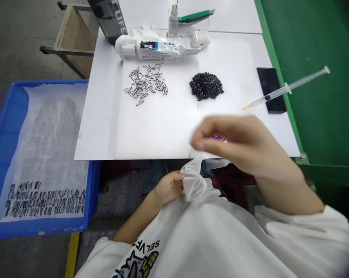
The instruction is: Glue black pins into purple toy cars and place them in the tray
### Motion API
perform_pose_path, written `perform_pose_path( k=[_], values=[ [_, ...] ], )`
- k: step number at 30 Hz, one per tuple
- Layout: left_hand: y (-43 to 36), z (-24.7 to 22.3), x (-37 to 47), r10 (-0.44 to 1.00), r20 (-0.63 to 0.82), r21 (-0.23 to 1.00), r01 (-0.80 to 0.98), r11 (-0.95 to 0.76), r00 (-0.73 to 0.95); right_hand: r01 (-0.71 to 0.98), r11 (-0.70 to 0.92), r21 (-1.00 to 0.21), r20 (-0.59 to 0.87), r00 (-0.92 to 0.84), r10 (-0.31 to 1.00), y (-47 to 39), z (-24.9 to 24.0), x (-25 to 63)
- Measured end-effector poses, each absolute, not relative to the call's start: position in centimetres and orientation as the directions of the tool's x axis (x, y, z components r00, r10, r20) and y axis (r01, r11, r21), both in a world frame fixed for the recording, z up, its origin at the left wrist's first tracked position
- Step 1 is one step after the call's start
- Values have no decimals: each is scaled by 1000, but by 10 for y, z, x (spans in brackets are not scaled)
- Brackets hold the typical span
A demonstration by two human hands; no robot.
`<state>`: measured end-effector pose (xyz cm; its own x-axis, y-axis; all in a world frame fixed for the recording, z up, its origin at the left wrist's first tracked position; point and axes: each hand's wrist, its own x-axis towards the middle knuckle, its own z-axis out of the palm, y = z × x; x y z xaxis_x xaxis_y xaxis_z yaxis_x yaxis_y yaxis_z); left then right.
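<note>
While my left hand [169,188] pinches the cloth [194,182] at the near edge of the table [151,131], my blurred right hand [238,141] curls, grip unclear, and a careless sweep could scatter the black pile [206,86].

A white worktop [151,131] fills the middle, a seam crossing its far part. Along the right runs a green surface [322,34] with a lighter green edge [274,58]. At far left, a dark-framed stand [75,34] with a brown panel rises from grey floor [23,38]; a yellow strip [72,255] shows near left. Light falls brightest on the worktop.
</note>
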<state>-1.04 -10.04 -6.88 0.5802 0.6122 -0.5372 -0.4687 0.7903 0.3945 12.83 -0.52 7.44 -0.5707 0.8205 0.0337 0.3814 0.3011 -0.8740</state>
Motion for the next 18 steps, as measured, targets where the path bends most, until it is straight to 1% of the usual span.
perform_pose_path(
  k=[1, 3, 5, 8, 10, 13, 15, 18],
  values=[
    [-100, -67, -9, 604, -531, 392, -459, 797, 594, 357, 263, -896, 7, -582, 813, -22, 70, 144],
    [-99, -62, -5, 587, -534, 391, -437, 810, 609, 362, 283, -888, 10, -600, 800, -49, 53, 169],
    [-99, -55, -1, 577, -550, 409, -408, 817, 604, 384, 341, -858, 71, -570, 818, -67, 31, 184],
    [-96, -47, 7, 574, -568, 443, -370, 817, 589, 444, 380, -812, 139, -485, 864, -78, 10, 192],
    [-94, -43, 12, 604, -568, 505, -343, 792, 559, 496, 415, -763, 165, -471, 867, -79, 6, 194],
    [-91, -39, 16, 683, -553, 637, -286, 716, 478, 537, 488, -688, 195, -511, 837, -77, 7, 193],
    [-90, -37, 17, 729, -537, 727, -205, 656, 425, 546, 513, -662, 199, -532, 823, -77, 5, 190],
    [-91, -36, 17, 771, -522, 812, -65, 580, 364, 569, 548, -613, 233, -533, 814, -80, 1, 187]
  ],
)
